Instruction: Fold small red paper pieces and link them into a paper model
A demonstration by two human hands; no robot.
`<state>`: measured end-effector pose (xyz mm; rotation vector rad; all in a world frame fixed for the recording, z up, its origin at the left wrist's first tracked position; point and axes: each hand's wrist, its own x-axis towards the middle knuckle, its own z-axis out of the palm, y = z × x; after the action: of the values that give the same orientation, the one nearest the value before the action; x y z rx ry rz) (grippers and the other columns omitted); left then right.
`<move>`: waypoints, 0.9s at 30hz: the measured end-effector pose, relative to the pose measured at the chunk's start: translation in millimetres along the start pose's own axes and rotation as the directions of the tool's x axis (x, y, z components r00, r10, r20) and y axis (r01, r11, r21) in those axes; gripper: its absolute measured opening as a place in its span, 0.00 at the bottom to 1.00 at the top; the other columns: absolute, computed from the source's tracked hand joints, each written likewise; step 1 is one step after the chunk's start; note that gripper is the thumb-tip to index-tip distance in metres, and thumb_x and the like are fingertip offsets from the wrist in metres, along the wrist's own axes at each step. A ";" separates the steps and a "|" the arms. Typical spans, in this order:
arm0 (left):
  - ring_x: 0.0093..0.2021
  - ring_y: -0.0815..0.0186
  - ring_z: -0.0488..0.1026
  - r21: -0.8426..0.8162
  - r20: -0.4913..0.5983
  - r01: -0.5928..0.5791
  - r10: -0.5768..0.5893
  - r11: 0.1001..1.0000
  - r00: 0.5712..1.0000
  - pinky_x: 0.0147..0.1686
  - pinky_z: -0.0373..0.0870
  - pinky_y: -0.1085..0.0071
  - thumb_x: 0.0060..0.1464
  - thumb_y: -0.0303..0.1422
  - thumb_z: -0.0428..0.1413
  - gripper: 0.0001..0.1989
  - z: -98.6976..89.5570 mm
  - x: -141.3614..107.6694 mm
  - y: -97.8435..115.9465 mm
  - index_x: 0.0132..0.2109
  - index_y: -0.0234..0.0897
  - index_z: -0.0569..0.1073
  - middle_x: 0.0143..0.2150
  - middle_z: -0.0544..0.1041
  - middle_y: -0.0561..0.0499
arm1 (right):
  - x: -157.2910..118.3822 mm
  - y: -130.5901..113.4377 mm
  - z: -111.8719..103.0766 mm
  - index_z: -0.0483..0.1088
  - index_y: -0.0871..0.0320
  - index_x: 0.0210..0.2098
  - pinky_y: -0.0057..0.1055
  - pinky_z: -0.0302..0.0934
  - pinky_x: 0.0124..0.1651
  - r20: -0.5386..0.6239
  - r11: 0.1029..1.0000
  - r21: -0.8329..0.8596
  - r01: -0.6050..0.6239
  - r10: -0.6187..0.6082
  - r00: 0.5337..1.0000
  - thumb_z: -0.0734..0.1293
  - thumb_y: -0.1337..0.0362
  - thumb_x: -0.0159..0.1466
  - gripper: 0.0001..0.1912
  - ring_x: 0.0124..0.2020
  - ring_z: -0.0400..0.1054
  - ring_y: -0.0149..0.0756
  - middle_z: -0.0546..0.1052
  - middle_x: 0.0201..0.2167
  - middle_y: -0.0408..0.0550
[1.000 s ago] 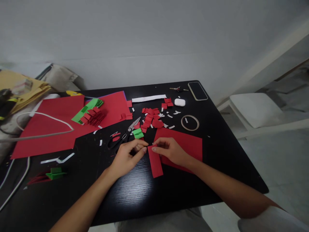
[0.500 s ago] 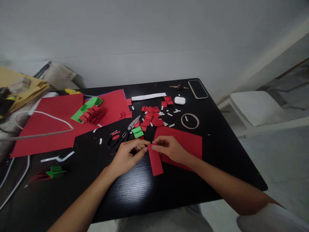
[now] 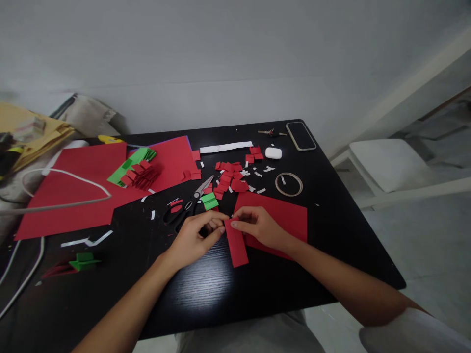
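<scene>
Between thumb and fingers, my right hand (image 3: 258, 226) grips the upper end of a red paper strip (image 3: 237, 247), which hangs down toward the front of the table. My left hand (image 3: 197, 238) is closed at the strip's upper left corner, index finger and thumb at its edge; its other fingers are curled and partly hidden. Under my right hand lies a larger red paper sheet (image 3: 283, 215). Black-handled scissors (image 3: 191, 202) rest open just beyond my left hand, beside a folded green paper piece (image 3: 210, 201).
Several small folded red papers (image 3: 227, 179) and white scraps lie beyond my hands. A tape ring (image 3: 289, 185), white case (image 3: 273, 153), keys (image 3: 272, 133) and phone (image 3: 300, 136) sit to the right. Red sheets (image 3: 88, 176), a green-and-red folded stack (image 3: 138, 169) and a white cable (image 3: 73, 205) lie left.
</scene>
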<state>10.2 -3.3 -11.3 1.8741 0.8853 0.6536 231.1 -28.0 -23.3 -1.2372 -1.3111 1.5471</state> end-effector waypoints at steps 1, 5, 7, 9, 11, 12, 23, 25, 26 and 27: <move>0.30 0.70 0.71 -0.002 0.000 -0.001 0.001 1.000 1.000 0.34 0.70 0.74 0.65 0.31 0.56 0.11 0.2 0.0 -0.2 0.52 0.37 0.77 0.33 0.76 0.53 | 0.0 0.0 0.0 0.78 0.59 0.34 0.32 0.63 0.40 0.002 1.000 0.000 0.000 0.000 1.000 0.74 0.54 0.60 0.13 0.34 0.71 0.36 0.79 0.32 0.45; 0.31 0.70 0.71 0.001 0.009 0.010 -0.010 1.000 1.000 0.34 0.70 0.74 0.65 0.31 0.56 0.10 0.4 -0.8 0.3 0.52 0.37 0.77 0.33 0.76 0.53 | -0.1 -0.6 0.5 0.78 0.59 0.34 0.32 0.63 0.40 0.003 1.000 0.005 0.005 -0.005 1.000 0.74 0.55 0.60 0.12 0.34 0.71 0.36 0.79 0.32 0.45; 0.31 0.70 0.71 0.005 0.012 0.015 -0.015 1.000 1.000 0.34 0.70 0.73 0.65 0.31 0.56 0.10 0.2 -1.2 0.9 0.52 0.37 0.77 0.33 0.76 0.53 | -0.3 -1.2 0.7 0.78 0.59 0.34 0.32 0.63 0.40 0.004 1.000 0.001 0.002 -0.002 1.000 0.74 0.55 0.60 0.13 0.34 0.71 0.36 0.79 0.32 0.45; 0.31 0.70 0.71 0.010 0.010 0.013 -0.013 1.000 1.000 0.33 0.70 0.73 0.65 0.32 0.56 0.10 0.0 -1.0 1.5 0.51 0.37 0.77 0.33 0.77 0.53 | -0.6 -1.9 0.8 0.78 0.59 0.34 0.32 0.63 0.39 0.002 1.000 -0.005 -0.002 0.002 1.000 0.74 0.54 0.60 0.13 0.34 0.71 0.36 0.79 0.31 0.45; 0.31 0.70 0.71 0.013 0.009 0.010 -0.010 1.000 1.000 0.34 0.70 0.74 0.65 0.32 0.56 0.10 -0.3 -0.4 1.8 0.51 0.37 0.77 0.33 0.77 0.53 | -0.9 -2.5 0.7 0.78 0.59 0.35 0.32 0.63 0.39 0.000 1.000 -0.009 -0.002 0.002 1.000 0.74 0.54 0.60 0.13 0.34 0.70 0.36 0.79 0.31 0.45; 0.31 0.70 0.71 0.013 0.010 0.010 -0.010 1.000 1.000 0.34 0.70 0.74 0.65 0.32 0.56 0.09 -0.4 -0.1 1.8 0.50 0.37 0.77 0.33 0.77 0.53 | -1.0 -2.6 0.6 0.78 0.59 0.35 0.32 0.63 0.40 -0.001 1.000 -0.009 -0.001 0.001 1.000 0.74 0.54 0.60 0.13 0.34 0.70 0.36 0.79 0.31 0.45; 0.32 0.70 0.72 -0.023 0.029 0.026 -0.025 0.999 0.999 0.35 0.71 0.72 0.64 0.32 0.58 0.10 -0.2 -0.9 -1.7 0.51 0.38 0.76 0.35 0.78 0.52 | 0.2 1.5 0.3 0.78 0.59 0.35 0.33 0.62 0.41 0.006 0.999 0.036 -0.012 0.012 1.000 0.74 0.56 0.60 0.11 0.35 0.71 0.36 0.78 0.32 0.45; 0.32 0.69 0.72 -0.040 0.036 0.028 -0.027 0.999 0.999 0.34 0.71 0.72 0.63 0.32 0.59 0.11 0.3 -0.9 -1.7 0.52 0.38 0.75 0.34 0.77 0.53 | 0.2 1.3 0.0 0.78 0.59 0.35 0.33 0.63 0.41 0.006 0.999 0.036 -0.016 0.016 1.000 0.74 0.56 0.60 0.11 0.35 0.71 0.36 0.78 0.32 0.44; 0.32 0.69 0.72 -0.045 0.041 0.031 -0.030 0.998 0.999 0.34 0.71 0.72 0.63 0.32 0.59 0.11 0.5 -0.8 -1.7 0.52 0.38 0.75 0.34 0.77 0.53 | 0.2 1.2 0.0 0.78 0.58 0.35 0.33 0.63 0.41 0.006 0.999 0.037 -0.016 0.016 1.000 0.74 0.56 0.60 0.11 0.35 0.71 0.36 0.78 0.32 0.44; 0.32 0.69 0.72 -0.048 0.046 0.034 -0.032 0.998 0.998 0.34 0.71 0.72 0.63 0.32 0.59 0.11 0.7 -0.9 -1.7 0.52 0.38 0.75 0.35 0.77 0.53 | 0.3 1.2 -0.1 0.78 0.58 0.35 0.33 0.63 0.41 0.007 0.999 0.040 -0.015 0.014 1.000 0.74 0.57 0.60 0.11 0.35 0.71 0.36 0.79 0.32 0.44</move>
<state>9.7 -3.8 -13.2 1.8204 0.8620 0.6049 231.2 -27.9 -24.6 -1.2201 -1.2719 1.5815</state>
